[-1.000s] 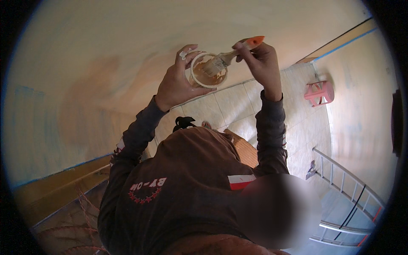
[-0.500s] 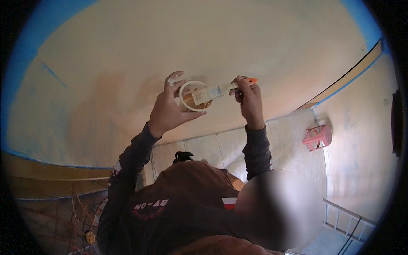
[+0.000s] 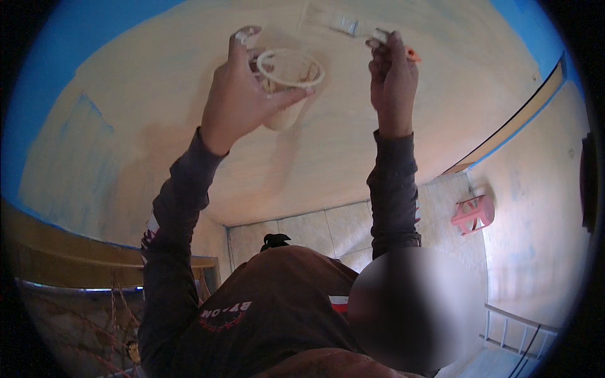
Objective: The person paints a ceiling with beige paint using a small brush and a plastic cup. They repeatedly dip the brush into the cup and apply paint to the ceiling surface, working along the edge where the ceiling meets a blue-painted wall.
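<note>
My left hand (image 3: pixel 242 101) is raised and grips a small cream plastic cup (image 3: pixel 287 85) from the side, its open rim facing me. My right hand (image 3: pixel 392 79) is lifted beside it, about a cup's width to the right, and holds a paintbrush (image 3: pixel 353 26) with an orange handle end. The brush's pale bristles rest against the cream painted surface (image 3: pixel 189 75) above the cup. Both forearms wear dark long sleeves, and a brown shirt fills the lower middle of the view.
A blue painted band (image 3: pixel 69 69) borders the cream surface at left and top right. A pink stool (image 3: pixel 472 214) stands on the tiled floor (image 3: pixel 315 230) at right. A white railing (image 3: pixel 513 327) sits at lower right, and a yellow-brown strip (image 3: pixel 523 120) runs along the right wall.
The brush has come out of the cup and moved up and right onto the cream surface. Both hands have risen and moved apart, and the view has tilted upward.
</note>
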